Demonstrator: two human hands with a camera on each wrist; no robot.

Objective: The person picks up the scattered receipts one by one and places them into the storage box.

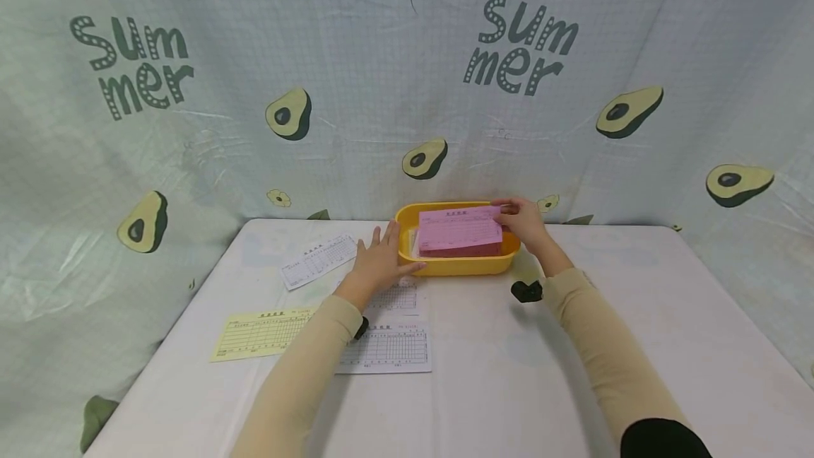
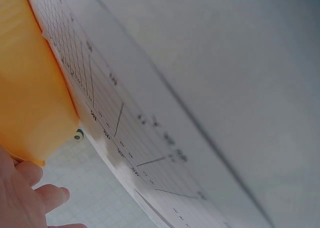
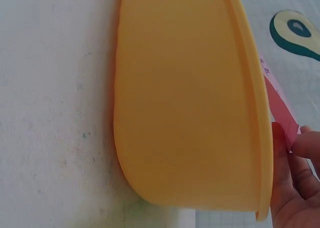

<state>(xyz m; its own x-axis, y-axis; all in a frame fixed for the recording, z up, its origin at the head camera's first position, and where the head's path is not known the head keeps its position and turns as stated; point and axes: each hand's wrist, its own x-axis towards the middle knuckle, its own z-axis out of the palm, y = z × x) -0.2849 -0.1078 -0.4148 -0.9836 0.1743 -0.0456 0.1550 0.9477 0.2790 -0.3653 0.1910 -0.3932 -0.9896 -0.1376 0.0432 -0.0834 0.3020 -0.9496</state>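
Observation:
A yellow plastic basket [image 1: 461, 268] stands near the table's back edge. My right hand [image 1: 521, 221] pinches the right end of a pink printed slip [image 1: 459, 227], which lies tilted over the basket's opening. In the right wrist view its thumb and fingers [image 3: 295, 143] meet at the slip's corner, just beyond the basket's rim. Below the slip shows a darker pink paper [image 1: 467, 251]. My left hand [image 1: 376, 263] is at the basket's left end, fingers spread and straight, thumb along the front wall. The left wrist view has its fingers [image 2: 50, 195] beside the basket's corner.
Left of the basket lie a white printed slip [image 1: 318, 261], a yellow printed form [image 1: 257, 333] and white printed forms [image 1: 397, 348], partly under my left arm. A hanging cloth with avocado prints [image 1: 356, 69] closes off the table's back.

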